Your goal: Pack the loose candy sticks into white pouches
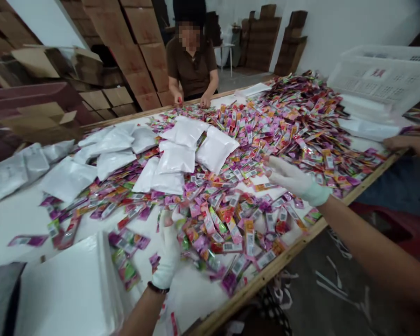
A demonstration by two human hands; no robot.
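Small, colourful snack sachets lie in a wide heap across the white table. My left hand, in a white fingerless glove with a dark band at the wrist, rests upright against the near-left side of the heap. Its thumb is raised, the fingers are partly hidden, and I see nothing gripped. Over the right part of the heap my right hand, gloved the same way, reaches inward with fingers stretched out and slightly blurred. Beyond my hands, several filled white pouches lie on top of the sachets.
A stack of flat white bags sits at the near left. A white plastic crate stands at the far right, near another person's hands. Across the table, a person handles sachets. A raised wooden edge borders the table.
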